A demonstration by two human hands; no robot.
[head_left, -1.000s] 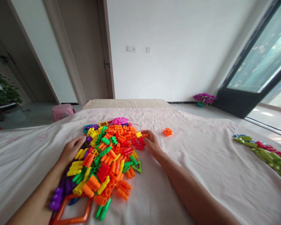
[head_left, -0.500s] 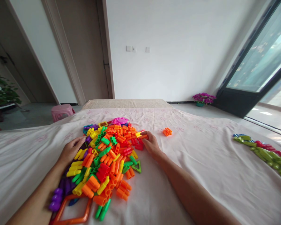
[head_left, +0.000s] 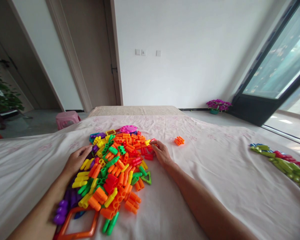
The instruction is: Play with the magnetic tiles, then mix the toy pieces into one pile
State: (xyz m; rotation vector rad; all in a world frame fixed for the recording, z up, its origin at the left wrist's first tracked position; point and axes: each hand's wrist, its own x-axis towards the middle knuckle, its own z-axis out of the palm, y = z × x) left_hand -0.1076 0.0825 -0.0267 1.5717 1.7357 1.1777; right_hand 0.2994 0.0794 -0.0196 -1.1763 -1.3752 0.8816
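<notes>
A heap of colourful plastic building blocks (head_left: 112,160) lies on the cloth between my hands, mostly orange, with green, yellow, red and purple ones. My left hand (head_left: 77,159) rests against the heap's left edge, fingers stretched out beside purple and yellow blocks, holding nothing I can see. At the far right side of the heap, my right hand (head_left: 162,152) has its thumb and fingertips pinched together on an orange block, which the fingers mostly hide. Close to these fingertips are a yellow block (head_left: 147,142) and red blocks (head_left: 148,156).
One orange block piece (head_left: 179,140) lies apart, right of my right hand. Lime-green and red blocks (head_left: 287,165) form a row at the far right. An orange square frame (head_left: 92,230) and a green triangle (head_left: 147,178) edge the heap. A pink stool (head_left: 68,119) stands beyond the cloth (head_left: 202,166).
My right fingertips have closed in at the heap's edge, and less of the orange block shows between them. My left hand stays in place. The view has shifted very slightly.
</notes>
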